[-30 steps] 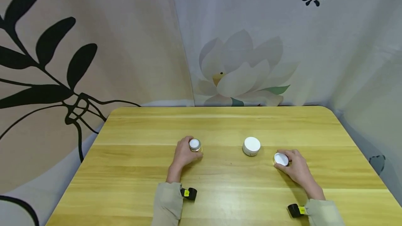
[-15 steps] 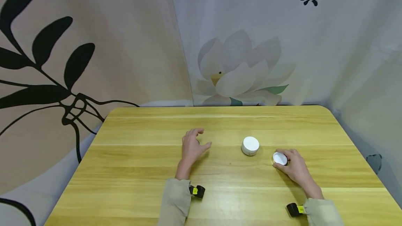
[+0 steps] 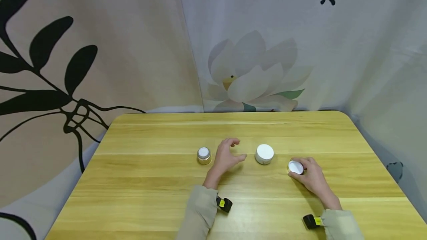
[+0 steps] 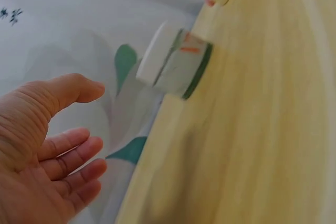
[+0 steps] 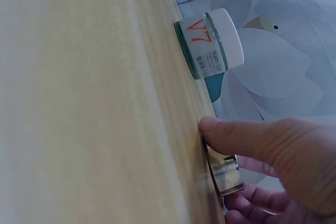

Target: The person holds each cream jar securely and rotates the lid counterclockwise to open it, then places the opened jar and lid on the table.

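Jar marked V7 point(image 3: 265, 155) stands on the bench point(image 3: 160, 195) between the loosely spread left hand point(image 3: 227, 155) and the right hand point(image 3: 313, 175), which pinches a small white-topped container point(image 3: 295, 167); a gold jar point(image 3: 204, 156) stands farther left.

Two jars point(image 3: 204, 156) point(image 3: 264, 154) (one gold-based at left, one larger right of it), one round white-topped piece point(image 3: 295, 167) farther right, two hands point(image 3: 227, 156) point(image 3: 313, 177), two pale sleeves point(image 3: 200, 210) point(image 3: 343, 225), two black wrist cameras point(image 3: 227, 205) point(image 3: 309, 222), one wooden table point(image 3: 143, 195), one printed flower point(image 3: 257, 69) at the far side.
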`<state>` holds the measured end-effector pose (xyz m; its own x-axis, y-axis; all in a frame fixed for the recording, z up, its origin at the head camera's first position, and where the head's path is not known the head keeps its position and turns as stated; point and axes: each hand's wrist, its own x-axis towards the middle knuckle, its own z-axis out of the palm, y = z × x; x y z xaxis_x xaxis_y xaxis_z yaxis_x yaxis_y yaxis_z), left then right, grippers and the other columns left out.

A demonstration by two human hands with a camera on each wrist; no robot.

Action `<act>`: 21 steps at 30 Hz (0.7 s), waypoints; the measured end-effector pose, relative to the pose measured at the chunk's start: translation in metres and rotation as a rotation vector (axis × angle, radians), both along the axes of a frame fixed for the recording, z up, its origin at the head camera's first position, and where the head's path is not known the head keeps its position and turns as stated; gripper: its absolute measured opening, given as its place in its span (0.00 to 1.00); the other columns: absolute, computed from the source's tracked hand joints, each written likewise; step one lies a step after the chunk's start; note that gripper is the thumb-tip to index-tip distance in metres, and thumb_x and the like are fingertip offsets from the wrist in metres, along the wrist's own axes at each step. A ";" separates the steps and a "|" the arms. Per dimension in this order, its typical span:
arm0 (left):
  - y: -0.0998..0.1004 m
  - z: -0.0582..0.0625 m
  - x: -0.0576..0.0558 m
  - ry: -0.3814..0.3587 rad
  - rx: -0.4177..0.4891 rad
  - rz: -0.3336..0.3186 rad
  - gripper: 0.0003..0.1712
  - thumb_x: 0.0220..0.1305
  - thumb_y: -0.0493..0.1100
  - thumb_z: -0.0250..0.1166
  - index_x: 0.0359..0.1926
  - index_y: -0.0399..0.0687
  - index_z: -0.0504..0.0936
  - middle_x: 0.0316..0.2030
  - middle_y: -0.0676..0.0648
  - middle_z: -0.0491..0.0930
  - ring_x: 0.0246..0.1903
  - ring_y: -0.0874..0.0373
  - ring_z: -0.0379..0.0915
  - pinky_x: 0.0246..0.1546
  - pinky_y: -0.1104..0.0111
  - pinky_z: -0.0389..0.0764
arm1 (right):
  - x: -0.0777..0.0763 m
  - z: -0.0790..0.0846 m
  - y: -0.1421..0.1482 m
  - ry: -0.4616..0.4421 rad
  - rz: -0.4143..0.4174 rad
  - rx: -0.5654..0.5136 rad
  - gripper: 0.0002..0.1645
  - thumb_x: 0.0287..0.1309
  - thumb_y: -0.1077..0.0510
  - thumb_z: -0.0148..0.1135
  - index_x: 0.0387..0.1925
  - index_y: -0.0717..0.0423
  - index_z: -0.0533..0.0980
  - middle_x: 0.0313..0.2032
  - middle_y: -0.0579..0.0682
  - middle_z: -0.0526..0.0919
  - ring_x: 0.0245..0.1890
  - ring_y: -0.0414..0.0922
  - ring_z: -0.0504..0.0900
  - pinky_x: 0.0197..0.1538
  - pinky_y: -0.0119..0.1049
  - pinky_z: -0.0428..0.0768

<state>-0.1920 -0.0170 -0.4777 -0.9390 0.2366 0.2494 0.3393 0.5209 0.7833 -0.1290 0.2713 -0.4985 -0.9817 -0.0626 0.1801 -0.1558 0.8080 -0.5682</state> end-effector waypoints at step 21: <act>0.056 -0.015 -0.002 -0.201 -0.031 -0.110 0.36 0.42 0.37 0.75 0.55 0.36 0.72 0.48 0.44 0.75 0.46 0.51 0.71 0.46 0.69 0.74 | 0.000 -0.001 -0.001 0.006 -0.009 -0.012 0.29 0.41 0.63 0.74 0.48 0.68 0.77 0.35 0.60 0.73 0.31 0.48 0.71 0.31 0.37 0.70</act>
<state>-0.1937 0.0391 -0.4923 -0.9371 0.3454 0.0508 0.2343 0.5142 0.8250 -0.1288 0.2704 -0.4990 -0.9810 -0.0513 0.1870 -0.1519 0.8027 -0.5767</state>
